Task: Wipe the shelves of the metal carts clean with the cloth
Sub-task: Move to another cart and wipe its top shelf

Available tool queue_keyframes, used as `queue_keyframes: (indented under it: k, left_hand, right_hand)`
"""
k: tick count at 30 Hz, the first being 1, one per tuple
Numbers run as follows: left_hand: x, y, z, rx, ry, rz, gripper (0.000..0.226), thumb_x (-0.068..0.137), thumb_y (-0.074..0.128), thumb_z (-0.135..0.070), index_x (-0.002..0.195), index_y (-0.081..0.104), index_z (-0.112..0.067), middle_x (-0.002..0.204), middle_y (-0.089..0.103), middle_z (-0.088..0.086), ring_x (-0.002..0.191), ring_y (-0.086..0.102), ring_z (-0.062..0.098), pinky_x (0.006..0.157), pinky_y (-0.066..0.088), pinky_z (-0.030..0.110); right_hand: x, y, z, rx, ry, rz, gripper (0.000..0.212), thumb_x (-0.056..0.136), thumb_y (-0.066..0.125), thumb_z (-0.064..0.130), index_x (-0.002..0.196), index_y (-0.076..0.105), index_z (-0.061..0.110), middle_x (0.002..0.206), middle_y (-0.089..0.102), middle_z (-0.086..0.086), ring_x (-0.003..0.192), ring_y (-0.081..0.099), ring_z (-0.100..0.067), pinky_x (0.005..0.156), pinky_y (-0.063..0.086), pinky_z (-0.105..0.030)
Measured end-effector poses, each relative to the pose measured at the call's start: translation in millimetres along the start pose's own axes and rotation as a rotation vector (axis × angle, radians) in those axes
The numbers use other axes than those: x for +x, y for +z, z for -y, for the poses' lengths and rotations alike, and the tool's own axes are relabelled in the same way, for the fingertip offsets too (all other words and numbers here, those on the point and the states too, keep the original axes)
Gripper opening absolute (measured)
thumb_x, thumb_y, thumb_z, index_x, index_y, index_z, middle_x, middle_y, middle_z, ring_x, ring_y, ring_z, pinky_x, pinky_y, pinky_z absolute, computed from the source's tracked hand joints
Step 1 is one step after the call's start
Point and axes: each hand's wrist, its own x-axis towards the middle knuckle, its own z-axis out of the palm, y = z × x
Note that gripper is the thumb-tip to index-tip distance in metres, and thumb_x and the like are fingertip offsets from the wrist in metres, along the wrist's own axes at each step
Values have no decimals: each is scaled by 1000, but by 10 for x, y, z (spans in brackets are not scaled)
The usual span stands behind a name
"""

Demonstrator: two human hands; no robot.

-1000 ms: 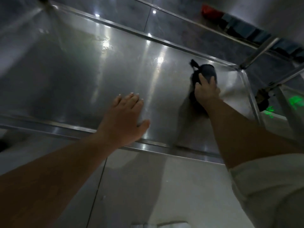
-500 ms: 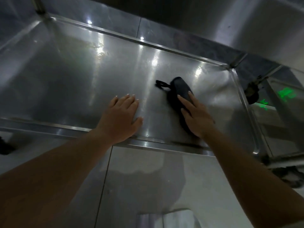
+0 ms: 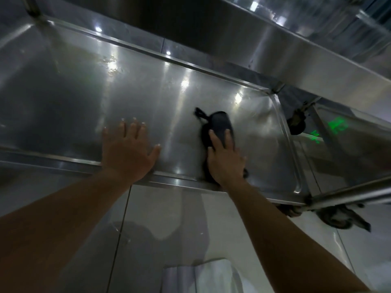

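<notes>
Two hands are working on the lower shelf (image 3: 69,85) of a steel cart. Left hand (image 3: 127,153) is lying flat w/ fingers spread, palm pressing the sheet metal just inside the near rim (image 3: 63,162), thumb pointing toward the other hand. Light glints are showing on the metal beyond its fingertips. Right of it, near but apart, right hand (image 3: 225,160) is pressing down on a dark cloth (image 3: 219,123), fingers straight and laid over it; the cloth is bunching out ahead of the fingertips & trailing back under the palm to the near rim, a thin tail sticking out toward the left hand's side. Further right, past the shelf corner, a caster wheel (image 3: 296,123) & green light on the floor (image 3: 336,126) are showing. Upper shelf (image 3: 296,66) is hanging above both hands.
</notes>
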Motion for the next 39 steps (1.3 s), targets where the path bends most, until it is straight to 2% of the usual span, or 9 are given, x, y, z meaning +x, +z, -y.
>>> queue_keyframes:
  k: [4,9,14,20,24,28,31,36,39]
  left_hand:
    - [1,18,59,-12,34,-14,62,86,39,-47,131,51,-6,140,47,18,129,40,39,104,25,62]
    - [36,25,148,-16,32,14,67,86,32,-52,135,47,-10,146,41,15,134,32,36,107,20,61]
    - [17,16,136,-54,39,-16,69,82,35,-53,133,50,-9,143,44,15,132,35,36,107,20,61]
    - [14,27,122,-53,40,-23,70,82,35,-52,133,50,-8,142,45,17,131,37,38,106,21,62]
    - [-4,23,93,-54,39,-29,68,83,37,-50,134,50,-8,143,44,18,132,35,40,106,20,64]
    - [8,32,107,-28,61,-29,66,84,34,-50,136,48,-11,144,42,18,132,35,40,105,20,64]
    - [22,35,121,-14,56,-11,68,83,31,-54,137,47,-14,146,40,16,134,33,37,106,18,62]
    - [31,60,146,23,28,33,78,80,20,-64,143,39,-22,152,33,9,141,23,31,110,13,58]
    - [41,71,153,37,41,45,79,80,18,-64,142,41,-19,151,35,11,139,26,34,109,15,61]
  right_hand:
    - [-19,157,580,-20,-364,5,51,99,33,43,146,15,49,161,1,5,145,7,-31,108,11,-68]
    - [30,106,383,-10,-518,13,49,98,33,44,145,20,49,161,8,6,145,17,-29,108,19,-66]
    - [200,1,-416,45,-261,-36,50,98,39,39,146,28,43,161,12,3,142,28,-28,109,29,-54]
    - [43,-149,-1420,9,168,-50,51,99,34,44,148,19,45,161,7,2,142,23,-33,107,25,-64]
    - [36,-153,-1417,29,335,-62,52,100,31,42,149,14,42,161,3,0,144,15,-34,111,19,-61]
    - [118,-102,-818,94,561,-35,51,101,25,42,149,7,43,161,-7,-1,144,6,-37,110,11,-65]
    - [189,-24,-326,75,362,-38,53,99,27,45,149,8,44,161,-6,-1,143,10,-38,109,17,-63]
    - [414,9,88,-31,-357,-37,50,99,35,41,148,21,45,161,9,-1,140,23,-35,111,24,-54]
    - [753,-66,-127,32,-473,-5,50,98,43,37,146,30,42,159,18,0,137,31,-34,111,27,-47]
